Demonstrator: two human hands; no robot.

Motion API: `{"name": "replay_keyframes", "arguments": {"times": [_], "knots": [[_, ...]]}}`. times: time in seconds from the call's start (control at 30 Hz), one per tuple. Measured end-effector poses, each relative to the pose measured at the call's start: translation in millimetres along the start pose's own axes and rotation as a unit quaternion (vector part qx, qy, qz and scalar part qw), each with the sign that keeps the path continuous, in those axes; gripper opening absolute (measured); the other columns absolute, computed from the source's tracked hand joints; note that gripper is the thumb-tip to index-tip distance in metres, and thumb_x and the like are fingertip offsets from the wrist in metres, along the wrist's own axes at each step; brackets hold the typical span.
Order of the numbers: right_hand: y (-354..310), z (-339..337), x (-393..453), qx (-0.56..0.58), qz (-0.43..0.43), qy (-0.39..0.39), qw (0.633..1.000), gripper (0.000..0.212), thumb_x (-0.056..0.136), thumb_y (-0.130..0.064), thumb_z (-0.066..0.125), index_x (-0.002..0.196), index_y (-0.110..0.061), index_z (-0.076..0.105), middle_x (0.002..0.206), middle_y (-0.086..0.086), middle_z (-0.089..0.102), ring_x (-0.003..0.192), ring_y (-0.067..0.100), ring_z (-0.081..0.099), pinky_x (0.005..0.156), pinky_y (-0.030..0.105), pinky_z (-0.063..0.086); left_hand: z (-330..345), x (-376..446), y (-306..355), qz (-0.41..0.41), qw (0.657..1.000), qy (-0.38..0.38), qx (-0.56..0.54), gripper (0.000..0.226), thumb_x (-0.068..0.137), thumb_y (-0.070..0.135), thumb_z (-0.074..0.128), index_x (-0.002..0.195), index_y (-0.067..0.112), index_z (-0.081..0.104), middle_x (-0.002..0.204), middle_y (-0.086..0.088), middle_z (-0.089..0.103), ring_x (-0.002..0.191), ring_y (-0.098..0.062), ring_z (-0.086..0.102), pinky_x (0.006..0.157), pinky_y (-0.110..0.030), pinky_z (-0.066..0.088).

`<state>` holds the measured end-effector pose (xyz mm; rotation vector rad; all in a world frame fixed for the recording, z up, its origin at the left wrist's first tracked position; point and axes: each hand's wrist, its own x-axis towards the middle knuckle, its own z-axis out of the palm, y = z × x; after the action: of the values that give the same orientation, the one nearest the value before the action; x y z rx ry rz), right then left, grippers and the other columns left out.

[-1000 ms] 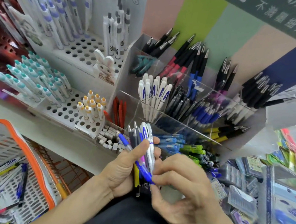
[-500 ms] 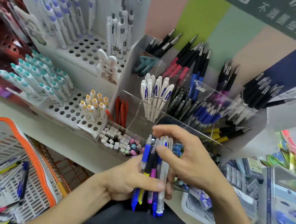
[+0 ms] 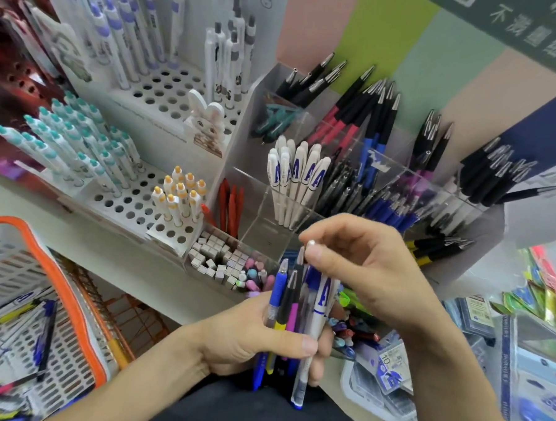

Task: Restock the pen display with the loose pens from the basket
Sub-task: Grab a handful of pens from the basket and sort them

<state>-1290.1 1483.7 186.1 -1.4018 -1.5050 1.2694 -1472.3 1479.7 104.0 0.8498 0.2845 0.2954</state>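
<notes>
Head view: the left hand [image 3: 250, 341] is gripping a bunch of pens [image 3: 292, 311], standing upright with tips up, in front of the pen display [image 3: 384, 183]. One white pen [image 3: 318, 312] in the bunch is showing a blue letter "A", matching white pens [image 3: 296, 179] in the display. The right hand [image 3: 357, 262] is pinching one pen's top end. The basket [image 3: 72, 293] is sitting lower left, holding loose pens.
</notes>
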Motion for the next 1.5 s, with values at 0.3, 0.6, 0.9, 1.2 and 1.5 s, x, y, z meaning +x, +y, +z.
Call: {"name": "replay_keyframes", "arguments": {"times": [0.3, 0.6, 0.9, 1.2, 1.5], "knots": [[-1.4, -0.5, -2.6, -0.006, -0.068, 0.102, 0.992, 0.011, 0.094, -0.017, 0.067, 0.103, -0.022, 0.073, 0.092, -0.004, 0.073, 0.084, 0.011, 0.068, 0.080, 0.023, 0.054, 5.8, 3.2, -2.9, -0.005, 0.999, 0.028, -0.031, 0.041, 0.093, 0.037, 0.069, 0.107, 0.000, 0.059, 0.092, -0.015, 0.061, 0.076, -0.029, 0.063, 0.079, -0.043, 0.054], [-21.6, -5.1, -8.4, 0.064, -0.252, 0.269, 0.927, 0.008, 0.101, -0.013, 0.054, 0.109, -0.011, 0.053, 0.100, 0.004, 0.062, 0.083, 0.022, 0.067, 0.077, 0.037, 0.054, 5.7, 6.0, -5.0, 0.003, 0.996, 0.026, -0.086, 0.053, 0.094, 0.030, 0.067, 0.138, 0.005, 0.051, 0.092, -0.009, 0.061, 0.074, -0.026, 0.061, 0.077, -0.042, 0.052], [3.5, 13.4, -54.0, -0.184, -0.235, 0.052, 0.953, 0.007, 0.097, -0.010, 0.067, 0.097, -0.011, 0.074, 0.118, -0.001, 0.068, 0.099, 0.014, 0.071, 0.083, 0.031, 0.056, 1.9, 6.5, -4.9, 0.031, 0.980, 0.073, -0.185, 0.075, 0.060, 0.068, 0.081, 0.105, 0.009, 0.072, 0.083, -0.014, 0.065, 0.076, -0.027, 0.064, 0.072, -0.039, 0.056], [5.4, 23.0, -52.2, -0.199, -0.185, 0.099, 0.957, 0.016, 0.086, -0.015, 0.082, 0.101, -0.013, 0.077, 0.111, -0.003, 0.068, 0.107, 0.021, 0.065, 0.088, 0.034, 0.053, 6.5, 6.1, 9.0, 0.012, 0.973, 0.108, -0.201, 0.039, 0.071, 0.027, 0.085, 0.093, -0.002, 0.072, 0.075, -0.018, 0.065, 0.067, -0.026, 0.066, 0.066, -0.036, 0.057], [18.0, 27.4, -33.6, -0.028, 0.035, 0.047, 0.998, 0.046, 0.094, -0.017, 0.075, 0.132, -0.035, 0.058, 0.118, -0.009, 0.072, 0.065, 0.022, 0.071, 0.048, 0.038, 0.058, 8.7, -1.8, 8.3, -0.049, 0.990, -0.002, -0.130, 0.032, 0.086, 0.018, 0.060, 0.109, -0.003, 0.068, 0.095, -0.024, 0.069, 0.090, -0.036, 0.066, 0.087, -0.041, 0.054]]}}
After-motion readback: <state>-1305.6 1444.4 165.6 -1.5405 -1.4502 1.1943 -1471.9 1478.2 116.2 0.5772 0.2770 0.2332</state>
